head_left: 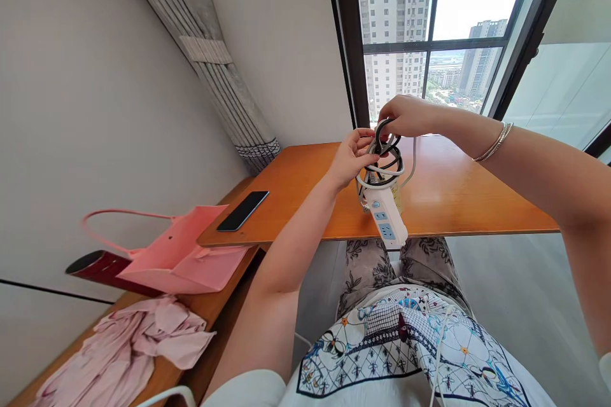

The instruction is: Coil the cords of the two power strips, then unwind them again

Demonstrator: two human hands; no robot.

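Note:
A tangled bundle of black and white cables [384,168] is held up above the wooden table, near its front edge. My left hand [353,156] grips the left side of the bundle, thumb and fingers closed round the cables. My right hand [401,117] pinches a black loop at the top of the bundle. Below the cables a white power strip [386,219] with blue-grey sockets tilts down over the table's front edge. Something clear and yellowish shows partly behind the strip; I cannot make out what it is.
On the wooden table [296,178] a black phone [243,210] lies to the left. Lower left, a side surface carries a pink bag [186,248], a dark red cylinder [107,270] and a crumpled pink cloth [128,350]. A window [429,48] and a curtain [224,76] stand behind.

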